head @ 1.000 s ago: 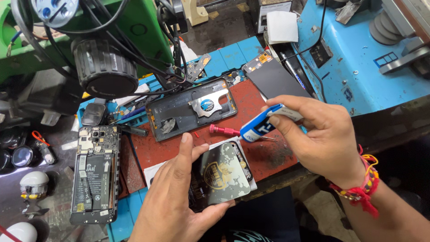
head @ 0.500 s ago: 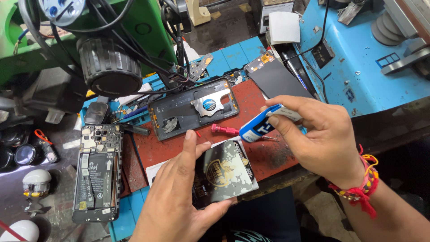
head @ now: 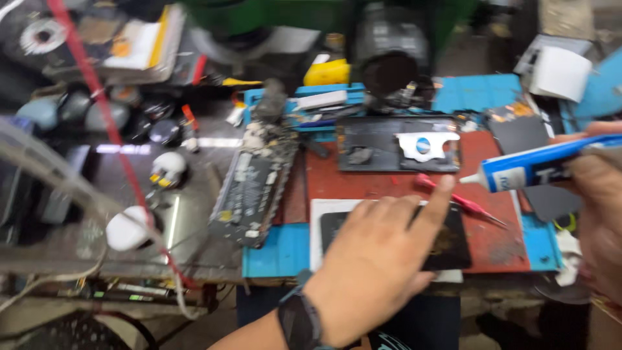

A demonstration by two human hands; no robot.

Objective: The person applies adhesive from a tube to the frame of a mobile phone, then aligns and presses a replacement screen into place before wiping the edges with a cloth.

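Since a second earlier the left hand [head: 376, 259] had laid the dark glossy phone back panel [head: 447, 243] flat, palm open, while the right hand [head: 599, 201] gripped the blue-and-white glue tube [head: 538, 165].

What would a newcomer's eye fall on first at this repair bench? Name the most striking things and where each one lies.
The left hand lies flat on a dark phone back panel at the front of the red mat. At the right edge, the right hand holds a blue and white glue tube, nozzle pointing left. An opened phone lies left of the mat.
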